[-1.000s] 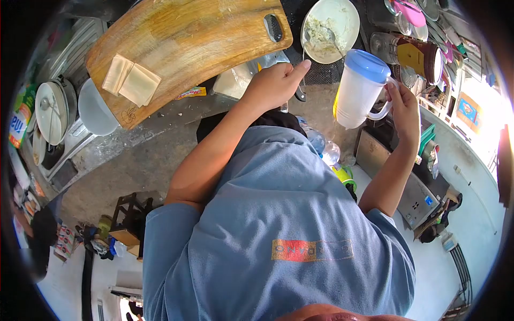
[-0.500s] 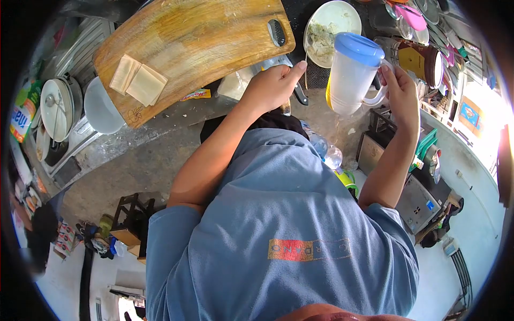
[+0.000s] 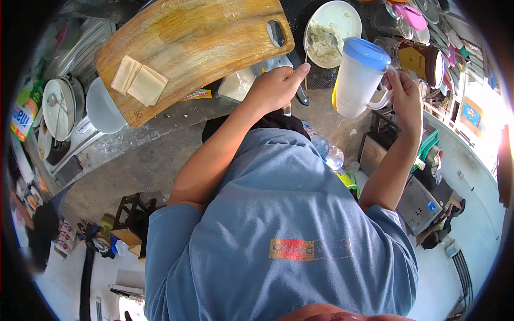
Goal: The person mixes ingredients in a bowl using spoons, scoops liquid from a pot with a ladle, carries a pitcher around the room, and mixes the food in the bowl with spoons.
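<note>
My right hand (image 3: 405, 99) is closed round the handle of a translucent plastic pitcher (image 3: 356, 85) with a blue lid, raised near the counter's front edge. Some yellow shows along the pitcher's left side. My left hand (image 3: 274, 90) is in front of the cutting board (image 3: 203, 45), its fingers curled and thumb stretched out; what is inside the fingers, if anything, is hidden. Square pale wrappers (image 3: 145, 85) lie in two stacks on the board. Behind the pitcher is a white plate (image 3: 348, 18) with a pale, mashed-looking food and a spoon.
A black knife handle (image 3: 302, 97) and a clear plastic bag (image 3: 235, 84) lie by my left hand. A white bowl (image 3: 104, 109) and stacked dishes (image 3: 56, 107) stand at the left. Jars, including a brown-labelled one (image 3: 420, 61), crowd the right. Water bottles (image 3: 327, 152) are below.
The pitcher in my right hand has moved slightly to the right and tilted a little. My left hand has barely shifted.
</note>
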A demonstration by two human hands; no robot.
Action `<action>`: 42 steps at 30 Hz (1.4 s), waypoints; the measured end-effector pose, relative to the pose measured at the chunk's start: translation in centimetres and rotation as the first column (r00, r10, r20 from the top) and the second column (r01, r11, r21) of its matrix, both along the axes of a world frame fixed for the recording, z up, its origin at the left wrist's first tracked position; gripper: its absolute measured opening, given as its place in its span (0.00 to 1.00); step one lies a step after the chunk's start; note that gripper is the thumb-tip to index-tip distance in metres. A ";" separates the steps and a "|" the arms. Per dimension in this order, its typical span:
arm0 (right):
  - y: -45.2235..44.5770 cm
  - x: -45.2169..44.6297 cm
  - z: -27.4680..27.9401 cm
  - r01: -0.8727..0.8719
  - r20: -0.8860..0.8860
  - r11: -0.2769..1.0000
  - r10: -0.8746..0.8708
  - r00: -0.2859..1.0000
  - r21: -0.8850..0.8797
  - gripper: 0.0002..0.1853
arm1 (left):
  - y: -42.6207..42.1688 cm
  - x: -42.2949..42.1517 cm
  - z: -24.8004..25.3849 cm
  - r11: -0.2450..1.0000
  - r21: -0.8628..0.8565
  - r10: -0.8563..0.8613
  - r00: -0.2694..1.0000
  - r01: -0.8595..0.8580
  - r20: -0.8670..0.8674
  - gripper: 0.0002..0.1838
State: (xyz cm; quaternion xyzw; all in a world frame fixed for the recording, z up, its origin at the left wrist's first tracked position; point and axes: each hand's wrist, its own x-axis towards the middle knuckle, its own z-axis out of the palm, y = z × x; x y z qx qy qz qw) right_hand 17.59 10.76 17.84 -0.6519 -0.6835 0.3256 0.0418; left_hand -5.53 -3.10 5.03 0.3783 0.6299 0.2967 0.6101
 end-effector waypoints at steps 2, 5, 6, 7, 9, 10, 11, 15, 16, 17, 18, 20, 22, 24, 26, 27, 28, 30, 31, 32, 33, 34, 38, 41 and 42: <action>-0.3 0.3 0.1 -0.011 -0.009 1.000 0.011 1.000 -0.001 0.17 | 0.1 0.0 0.2 1.000 -0.004 -0.007 1.000 0.007 -0.002 0.36; -0.5 0.4 0.2 -0.029 0.002 1.000 0.029 1.000 0.000 0.17 | 0.2 0.3 0.0 1.000 -0.005 -0.023 0.999 0.023 0.026 0.36; -0.5 0.5 0.2 -0.028 0.001 1.000 0.028 1.000 0.000 0.17 | 0.3 0.4 -0.2 1.000 -0.005 -0.024 0.999 0.024 0.025 0.36; -0.4 0.7 0.0 -0.035 0.001 0.999 0.035 0.999 0.002 0.16 | 0.3 0.5 -0.3 1.000 -0.004 -0.030 0.999 0.030 0.023 0.36; -0.4 0.6 0.0 -0.042 -0.001 0.999 0.042 0.999 0.003 0.16 | 0.2 0.6 -0.5 0.999 -0.005 -0.036 0.999 0.036 0.019 0.36; -0.4 0.3 0.2 -0.024 0.008 1.000 0.025 1.000 -0.018 0.16 | 0.2 0.6 -0.6 0.999 -0.001 -0.037 0.999 0.037 0.013 0.37; -0.4 0.0 0.4 -0.007 0.016 0.999 0.007 1.000 -0.038 0.16 | 0.1 0.6 -0.6 0.999 0.002 -0.037 0.999 0.037 0.007 0.37; -0.4 -0.8 0.2 -0.013 0.020 0.999 0.014 1.000 -0.033 0.15 | -0.1 0.4 -0.3 1.000 -0.003 -0.023 1.000 0.023 0.010 0.37; -0.2 -0.9 0.0 -0.027 0.002 0.999 0.028 1.000 -0.022 0.16 | -0.1 0.3 -0.1 1.000 -0.006 -0.029 0.999 0.029 0.015 0.37; -0.1 -1.1 -0.2 -0.042 -0.017 0.999 0.042 0.999 -0.011 0.16 | -0.1 0.2 -0.1 0.999 -0.009 -0.035 0.999 0.035 0.021 0.37; -0.1 -1.3 -0.1 -0.044 -0.017 0.999 0.044 0.999 -0.012 0.16 | -0.1 0.1 -0.1 0.999 -0.010 -0.033 0.999 0.033 0.020 0.37; 0.1 -1.8 0.1 -0.059 0.026 0.998 0.059 0.998 -0.012 0.16 | -0.2 0.0 -0.1 1.000 -0.009 -0.027 0.999 0.027 0.020 0.36; 0.2 -1.9 0.1 -0.054 0.013 0.998 0.054 0.998 -0.015 0.16 | -0.3 0.0 -0.3 1.000 -0.001 -0.023 1.000 0.023 0.014 0.36; 0.3 -1.9 0.0 -0.048 0.003 0.999 0.048 0.999 -0.018 0.16 | -0.4 0.0 -0.5 1.000 0.007 -0.020 1.000 0.020 0.011 0.37; 0.4 -1.7 0.0 -0.044 -0.027 0.999 0.044 0.999 -0.011 0.16 | -0.4 0.0 -0.6 1.000 0.005 -0.022 1.000 0.022 0.003 0.37; 0.4 -1.5 0.0 -0.043 -0.028 0.999 0.043 0.999 -0.010 0.16 | -0.4 0.0 -0.5 1.000 0.006 -0.023 1.000 0.023 0.002 0.37; 0.4 -1.3 0.1 -0.035 -0.005 0.999 0.035 0.999 -0.005 0.16 | -0.4 0.1 -0.5 1.000 0.004 -0.024 1.000 0.024 0.012 0.37; 0.5 -0.8 0.1 -0.026 0.017 1.000 0.026 1.000 -0.001 0.16 | -0.3 0.1 -0.5 1.000 0.001 -0.026 0.999 0.026 0.023 0.37; 0.5 -0.4 0.0 -0.025 0.025 1.000 0.025 0.999 0.008 0.16 | -0.3 0.2 -0.6 0.999 -0.001 -0.034 0.999 0.034 0.026 0.37; 0.5 -0.1 0.0 -0.024 0.033 1.000 0.023 0.999 0.017 0.16 | -0.2 0.2 -0.5 0.999 -0.003 -0.042 0.999 0.042 0.028 0.37; 0.4 0.2 0.0 -0.021 0.033 1.000 0.020 0.999 0.017 0.16 | -0.2 0.2 -0.5 0.999 -0.002 -0.044 0.999 0.044 0.028 0.37; 0.3 0.4 0.2 -0.028 0.036 0.999 0.028 0.999 0.018 0.16 | -0.2 0.2 -0.3 0.999 -0.002 -0.043 0.999 0.043 0.023 0.37; -0.8 1.0 0.5 -0.007 0.014 0.999 0.006 1.000 0.034 0.16 | -0.2 0.5 -0.3 0.998 0.007 -0.055 0.998 0.055 0.017 0.37; -1.5 1.4 0.4 -0.030 0.021 0.999 0.029 0.999 0.012 0.15 | -0.3 0.6 0.0 0.999 0.000 -0.044 0.999 0.044 0.014 0.37; -1.7 1.4 0.3 -0.026 0.018 1.000 0.026 0.999 0.014 0.15 | -0.3 0.6 0.0 0.999 0.002 -0.047 0.999 0.047 0.012 0.37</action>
